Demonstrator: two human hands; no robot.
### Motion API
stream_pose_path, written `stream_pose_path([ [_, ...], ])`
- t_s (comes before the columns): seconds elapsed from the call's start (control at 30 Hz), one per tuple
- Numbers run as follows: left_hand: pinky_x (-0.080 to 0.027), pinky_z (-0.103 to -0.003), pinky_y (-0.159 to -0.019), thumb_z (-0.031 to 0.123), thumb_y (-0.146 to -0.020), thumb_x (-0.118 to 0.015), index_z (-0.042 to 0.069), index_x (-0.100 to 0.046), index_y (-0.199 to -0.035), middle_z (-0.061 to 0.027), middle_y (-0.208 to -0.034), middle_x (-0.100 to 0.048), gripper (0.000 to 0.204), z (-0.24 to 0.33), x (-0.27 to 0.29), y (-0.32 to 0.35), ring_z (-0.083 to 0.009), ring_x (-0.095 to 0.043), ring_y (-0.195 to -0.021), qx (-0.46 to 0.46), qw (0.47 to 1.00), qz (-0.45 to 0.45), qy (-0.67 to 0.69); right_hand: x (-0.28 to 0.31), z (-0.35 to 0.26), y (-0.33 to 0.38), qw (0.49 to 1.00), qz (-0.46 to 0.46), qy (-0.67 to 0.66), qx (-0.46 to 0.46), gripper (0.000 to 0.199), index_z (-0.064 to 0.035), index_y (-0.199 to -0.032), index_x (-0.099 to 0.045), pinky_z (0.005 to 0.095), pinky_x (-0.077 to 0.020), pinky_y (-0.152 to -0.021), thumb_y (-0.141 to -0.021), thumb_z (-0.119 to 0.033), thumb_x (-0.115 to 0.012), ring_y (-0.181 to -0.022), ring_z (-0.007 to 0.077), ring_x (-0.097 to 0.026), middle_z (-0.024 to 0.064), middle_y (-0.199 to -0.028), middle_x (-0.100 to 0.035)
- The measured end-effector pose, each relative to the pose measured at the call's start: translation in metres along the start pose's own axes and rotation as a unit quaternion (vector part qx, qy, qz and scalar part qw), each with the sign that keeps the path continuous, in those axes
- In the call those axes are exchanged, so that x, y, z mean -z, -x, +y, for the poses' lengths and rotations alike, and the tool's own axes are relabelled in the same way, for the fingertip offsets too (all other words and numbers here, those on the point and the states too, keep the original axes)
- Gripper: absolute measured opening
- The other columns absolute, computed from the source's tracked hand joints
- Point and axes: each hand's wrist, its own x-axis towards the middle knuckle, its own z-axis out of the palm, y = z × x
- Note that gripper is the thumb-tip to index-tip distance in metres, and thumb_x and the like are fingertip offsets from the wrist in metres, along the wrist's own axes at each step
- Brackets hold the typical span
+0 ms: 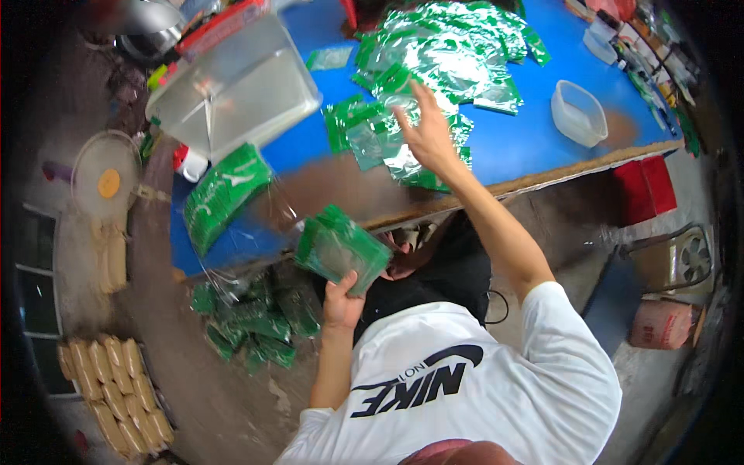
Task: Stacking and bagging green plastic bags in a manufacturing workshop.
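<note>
My left hand grips a small stack of green-edged clear plastic bags, held low in front of the table edge with the thumb on top. Over the tabletop my right hand stretches out, fingers apart and nothing seen in them. Beneath and around it lie loose green-and-clear bags, and whether the fingertips touch them I cannot tell. Just beyond spreads a big shiny heap of the same flat bags. A full green plastic pack rests at the table's left front corner.
The blue table has a worn front edge. On it stand a large translucent bin, a white bottle with a red cap and a clear plastic tub. More green bags lie below the left corner. Brown packs are stacked at lower left.
</note>
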Motion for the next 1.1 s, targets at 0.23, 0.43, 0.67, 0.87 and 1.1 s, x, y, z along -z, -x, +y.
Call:
stream_pose_path([
  [0.23, -0.044, -0.045, -0.108, -0.001, -0.083, -0.067, 0.004, -0.045, -0.137, -0.0106, -0.131, -0.058, 0.059, 0.006, 0.001, -0.001, -0.028, -0.056, -0.123, 0.016, 1.0, -0.021, -0.001, 0.087, -0.013, 0.11, 0.899, -0.266, 0.294, 0.185, 0.072, -0.0005, -0.133, -0.051, 0.0523, -0.0329, -0.11, -0.081, -0.046, -0.072, -0.133, 0.0383, -0.042, 0.0206, -0.138, -0.049],
  [0.43, -0.044, -0.045, -0.108, 0.0, -0.083, -0.067, 0.003, -0.045, -0.137, -0.0114, -0.132, -0.057, 0.059, 0.016, 0.0, -0.01, -0.0274, -0.054, -0.125, 0.073, 0.994, -0.079, -0.016, 0.102, 0.01, 0.122, 0.912, -0.297, 0.207, 0.193, 0.082, -0.007, -0.138, -0.046, 0.0529, -0.0286, -0.113, -0.073, -0.044, -0.079, -0.137, 0.0367, -0.037, 0.0163, -0.143, -0.044],
  [0.67, -0.043, -0.047, -0.109, 0.001, -0.087, -0.066, 0.001, -0.043, -0.138, -0.0138, -0.133, -0.055, 0.056, -0.006, -0.032, -0.018, -0.0298, -0.053, -0.125, 0.059, 0.997, -0.03, 0.038, 0.077, -0.034, 0.116, 0.843, -0.442, 0.162, 0.258, 0.103, -0.0088, -0.146, -0.038, 0.0539, -0.0244, -0.116, -0.06, -0.042, -0.087, -0.14, 0.0397, -0.032, 0.0173, -0.149, -0.039],
  [0.87, -0.044, -0.051, -0.109, 0.003, -0.09, -0.062, 0.001, -0.039, -0.14, -0.0161, -0.137, -0.052, 0.054, -0.002, -0.022, -0.008, -0.033, -0.052, -0.127, 0.048, 0.998, -0.027, 0.039, 0.073, -0.021, 0.128, 0.91, -0.284, 0.238, 0.187, 0.072, -0.0025, -0.136, -0.048, 0.0467, -0.0376, -0.11, -0.071, -0.01, -0.078, -0.133, 0.0356, -0.044, 0.0171, -0.139, -0.05],
  [1.1, -0.047, -0.042, -0.104, 0.005, -0.089, -0.066, 0.0, -0.047, -0.135, -0.0121, -0.128, -0.058, 0.05, 0.015, -0.017, 0.0, -0.0256, -0.058, -0.119, 0.008, 0.998, -0.046, -0.046, 0.123, -0.084, 0.08, 0.907, -0.184, 0.248, 0.285, 0.033, -0.0091, -0.097, -0.067, 0.0647, -0.0214, -0.112, -0.065, 0.001, -0.069, -0.135, 0.0395, -0.038, 0.012, -0.139, -0.051],
])
